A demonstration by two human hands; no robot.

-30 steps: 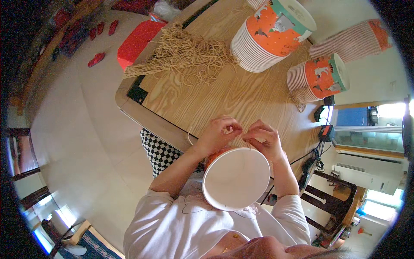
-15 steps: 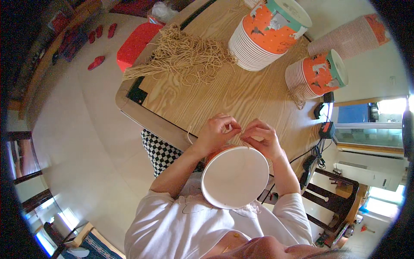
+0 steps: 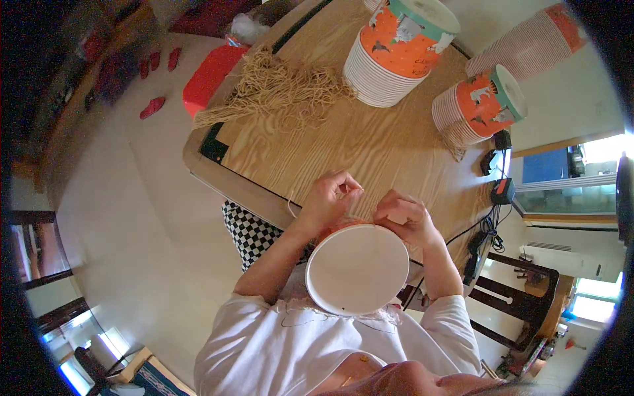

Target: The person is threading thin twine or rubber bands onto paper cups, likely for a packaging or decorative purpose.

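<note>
Paper bucket (image 3: pixel 356 270): between forearms, mouth facing up | Left hand (image 3: pixel 328 200): thumb and finger pinched together, anything between too small to tell | Right hand (image 3: pixel 408 218): fingers bent near bucket rim, cannot tell grip | Progress: judged midway, no finished knot visible; cord pile (image 3: pixel 284 89) lies on table (image 3: pixel 284 152); stacked buckets (image 3: pixel 399 56), status unclear
</note>
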